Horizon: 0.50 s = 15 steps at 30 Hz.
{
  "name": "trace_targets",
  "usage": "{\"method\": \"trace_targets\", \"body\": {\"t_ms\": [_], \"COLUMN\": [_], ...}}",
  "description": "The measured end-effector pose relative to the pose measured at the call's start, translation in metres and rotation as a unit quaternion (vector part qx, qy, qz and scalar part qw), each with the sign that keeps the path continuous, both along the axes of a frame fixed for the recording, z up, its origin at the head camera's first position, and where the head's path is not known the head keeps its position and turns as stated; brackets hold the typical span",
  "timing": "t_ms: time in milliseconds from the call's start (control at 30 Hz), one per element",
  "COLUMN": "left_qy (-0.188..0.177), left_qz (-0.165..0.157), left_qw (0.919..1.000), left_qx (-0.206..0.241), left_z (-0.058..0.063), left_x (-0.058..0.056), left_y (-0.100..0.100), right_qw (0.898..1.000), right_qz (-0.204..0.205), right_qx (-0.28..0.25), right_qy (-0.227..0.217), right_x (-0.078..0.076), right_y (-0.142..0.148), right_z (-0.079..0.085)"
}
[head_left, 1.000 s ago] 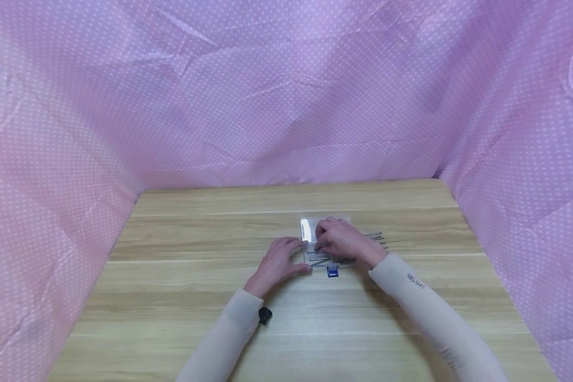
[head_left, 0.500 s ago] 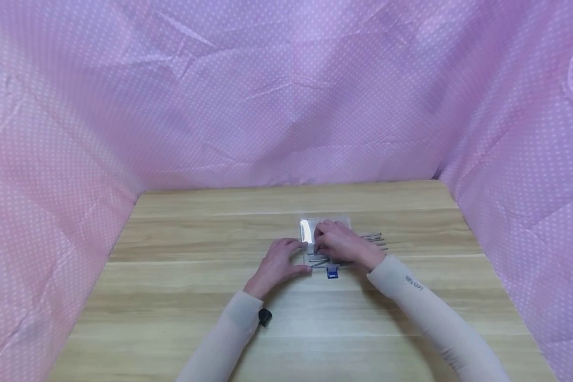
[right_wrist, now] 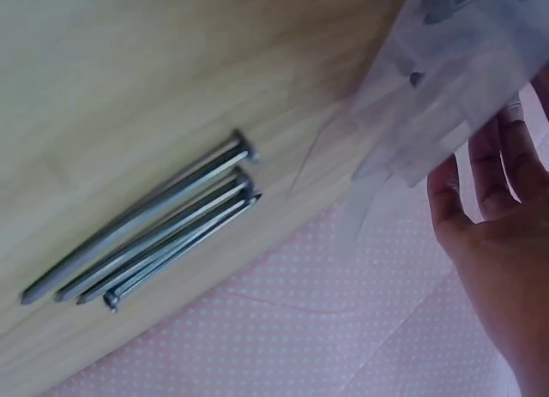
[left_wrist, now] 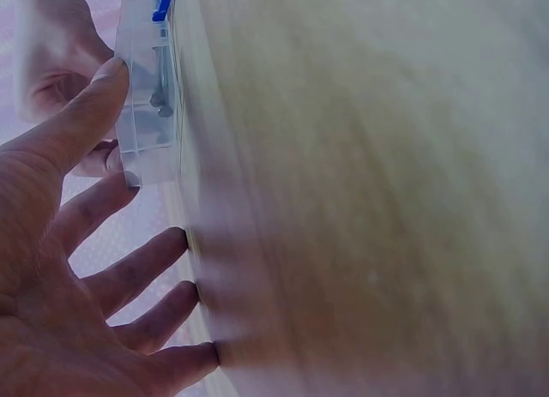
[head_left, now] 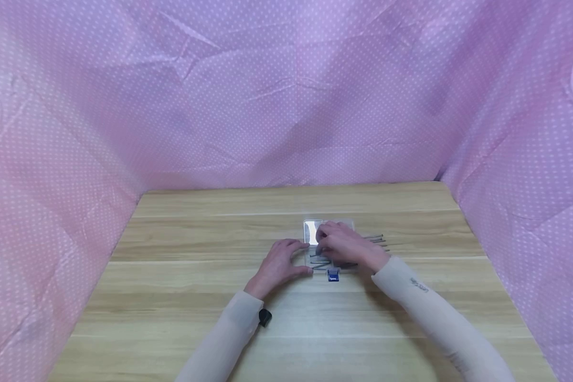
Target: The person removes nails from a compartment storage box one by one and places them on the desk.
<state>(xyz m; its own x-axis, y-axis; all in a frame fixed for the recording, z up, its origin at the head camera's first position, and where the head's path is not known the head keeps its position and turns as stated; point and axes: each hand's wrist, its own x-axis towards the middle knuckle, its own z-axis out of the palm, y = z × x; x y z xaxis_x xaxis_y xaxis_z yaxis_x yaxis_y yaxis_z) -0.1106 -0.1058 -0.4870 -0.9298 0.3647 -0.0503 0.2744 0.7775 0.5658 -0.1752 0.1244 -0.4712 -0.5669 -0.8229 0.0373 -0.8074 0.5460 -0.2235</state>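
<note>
A clear plastic compartment box (head_left: 312,233) with a blue latch (head_left: 333,276) lies with its lid folded back. Several nails (head_left: 321,262) rest in its left compartment. My left hand (head_left: 281,262) holds the box's left end between thumb and index finger; in the left wrist view the other fingers (left_wrist: 167,315) spread away from it. Over the box, my right hand (head_left: 344,245) has bent fingers reaching down into the left part, beside a nail. I cannot tell whether those fingers pinch anything. In the right wrist view, the box (right_wrist: 403,114) hides some fingertips.
Several loose nails (right_wrist: 137,217) lie side by side on the wooden table (head_left: 181,292), to the right of the box and partly behind my right hand. Pink dotted cloth (head_left: 286,106) hangs around the table's back and sides.
My right hand stays over the box, its fingers shifting slightly within the left part and now a little blurred. The left hand keeps its place. The head view has shifted slightly.
</note>
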Motion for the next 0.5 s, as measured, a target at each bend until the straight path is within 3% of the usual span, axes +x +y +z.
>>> {"method": "trace_targets", "body": {"t_ms": [267, 500], "left_qy": [-0.001, -0.002], "left_qz": [0.009, 0.006], "left_qw": [0.9999, 0.9999], "left_qx": [-0.005, -0.012], "left_z": [0.0007, -0.0020], "left_x": [0.0004, 0.0001], "left_y": [0.0007, 0.0014], "right_qw": [0.999, 0.999], "right_qz": [0.025, 0.016], "right_qx": [-0.014, -0.035], "right_qy": [0.018, -0.007], "right_x": [-0.0018, -0.0007], "right_y": [0.0037, 0.0025], "right_z": [-0.0022, -0.0062]}}
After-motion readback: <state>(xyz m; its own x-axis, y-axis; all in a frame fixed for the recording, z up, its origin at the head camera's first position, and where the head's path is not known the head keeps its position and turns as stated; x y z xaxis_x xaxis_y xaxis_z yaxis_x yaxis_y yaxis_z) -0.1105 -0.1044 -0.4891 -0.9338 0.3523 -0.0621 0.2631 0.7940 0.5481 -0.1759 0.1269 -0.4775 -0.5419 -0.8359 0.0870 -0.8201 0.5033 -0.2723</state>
